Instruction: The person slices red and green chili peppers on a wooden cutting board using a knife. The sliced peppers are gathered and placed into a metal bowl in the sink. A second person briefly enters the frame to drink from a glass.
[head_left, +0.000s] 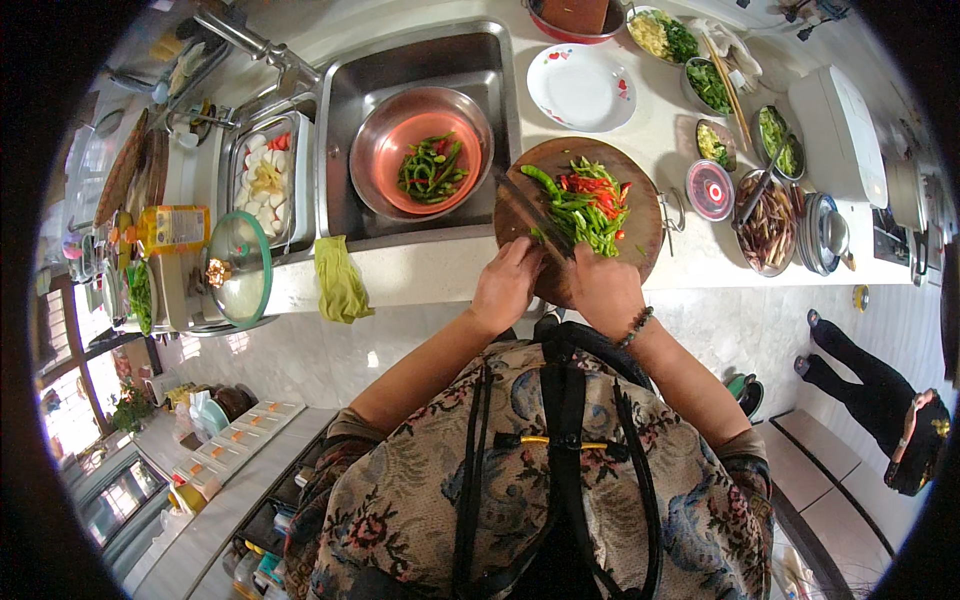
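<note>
My right hand (606, 289) grips a kitchen knife (534, 217), its blade blurred and slanting up and left over a round wooden cutting board (517, 199). At the board's near left edge, my left hand (506, 281) has its fingers bent beside the blade. A bit of green chili pepper (537, 235) pokes out at its fingertips; the rest is hidden. Sliced green peppers (600, 234) and sliced red peppers (596, 191) lie heaped on the board. One whole green pepper (538, 178) rests at the heap's upper left.
Left of the board, a sink (337, 97) holds a metal basin (360, 161) with whole peppers (431, 172). Behind the board is a white plate (581, 86). Bowls of chopped greens (709, 84) and a dish of brown strips (765, 240) stand rightward. A person (862, 382) stands far right.
</note>
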